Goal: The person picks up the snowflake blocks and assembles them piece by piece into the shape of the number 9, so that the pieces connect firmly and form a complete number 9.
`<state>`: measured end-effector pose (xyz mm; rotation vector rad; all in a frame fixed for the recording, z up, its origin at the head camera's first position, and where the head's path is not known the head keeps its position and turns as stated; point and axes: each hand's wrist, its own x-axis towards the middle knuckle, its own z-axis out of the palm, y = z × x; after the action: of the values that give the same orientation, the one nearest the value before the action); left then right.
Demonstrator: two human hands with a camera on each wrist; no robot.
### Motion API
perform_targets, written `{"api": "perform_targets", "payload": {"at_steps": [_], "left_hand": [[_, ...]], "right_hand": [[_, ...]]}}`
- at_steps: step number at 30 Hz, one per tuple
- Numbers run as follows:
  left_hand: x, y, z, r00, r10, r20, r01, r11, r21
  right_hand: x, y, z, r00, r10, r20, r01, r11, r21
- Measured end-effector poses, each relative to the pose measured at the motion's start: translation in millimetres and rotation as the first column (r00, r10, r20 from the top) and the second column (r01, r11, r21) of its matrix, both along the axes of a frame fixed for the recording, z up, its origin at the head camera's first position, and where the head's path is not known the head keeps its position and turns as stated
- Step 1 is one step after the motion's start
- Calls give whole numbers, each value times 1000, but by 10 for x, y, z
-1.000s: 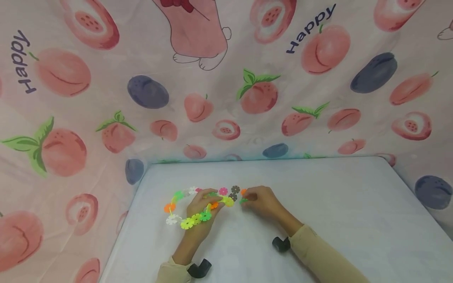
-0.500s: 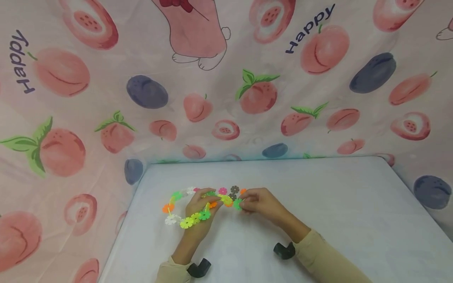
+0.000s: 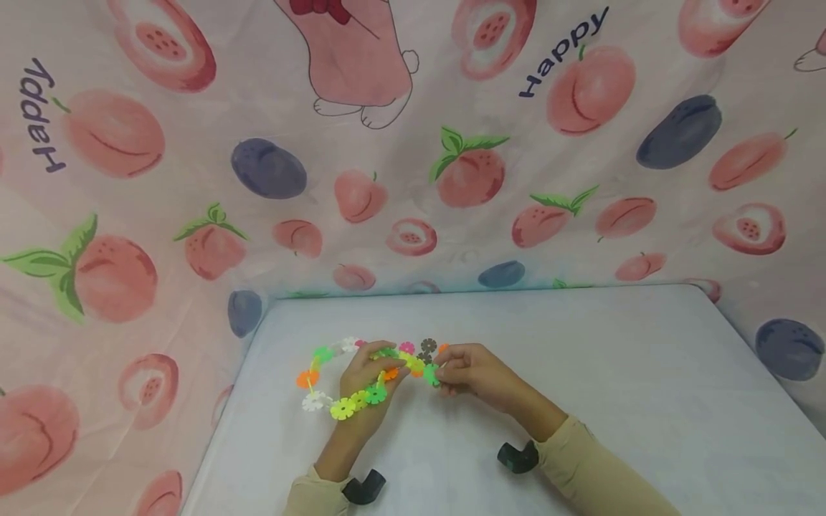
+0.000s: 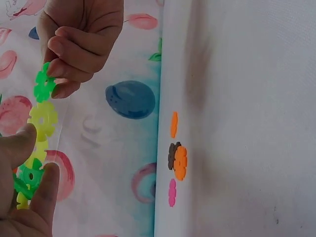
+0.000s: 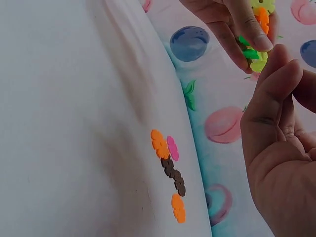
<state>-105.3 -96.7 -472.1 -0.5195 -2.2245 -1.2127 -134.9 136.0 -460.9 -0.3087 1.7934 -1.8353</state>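
A chain of flower-shaped plastic discs in white, orange, yellow and green (image 3: 343, 408) loops around my left hand (image 3: 369, 383). Thumb and fingers of that hand pinch the chain near a yellow disc (image 4: 43, 120). My right hand (image 3: 480, 376) pinches a green disc (image 4: 44, 83) at its edge; in the left wrist view this disc touches the yellow one, and whether they are locked together I cannot tell. From the right wrist, my right hand (image 5: 281, 133) hides the green disc it pinches.
Loose discs lie on the white table (image 3: 613, 373) just beyond the hands: pink (image 3: 406, 347), dark brown (image 3: 429, 345) and orange (image 5: 178, 208). A fruit-patterned cloth (image 3: 400, 158) hangs behind the table. Black bands with a black piece (image 3: 518, 457) sit at the wrists.
My right hand has brought the green disc left and slightly nearer, up against the yellow end of the chain. My left hand has stayed nearly still, gripping the chain.
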Motion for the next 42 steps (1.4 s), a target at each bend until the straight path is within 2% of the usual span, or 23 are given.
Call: {"api": "perform_targets", "payload": {"at_steps": [10,17,28,35,42], "left_hand": [[29,-1,39,997,-76,-21,76,997,19],[41,5,33,998,-58,17,58,998,27],[54,3,25,998,-33,55,32,999,27],[63,5,20,998,-37,48,35,998,48],[48,1,12,997,-82,7,81,996,40]], "right_hand": [[13,42,39,996,50,78,-44,997,-67],[13,50,13,992,73,106,-63,993,-101],[13,51,-18,990,100,104,-85,986,-146],[9,45,-20,987,114,114,-95,982,-162],[19,35,-17,986,98,133,-74,982,-175]]}}
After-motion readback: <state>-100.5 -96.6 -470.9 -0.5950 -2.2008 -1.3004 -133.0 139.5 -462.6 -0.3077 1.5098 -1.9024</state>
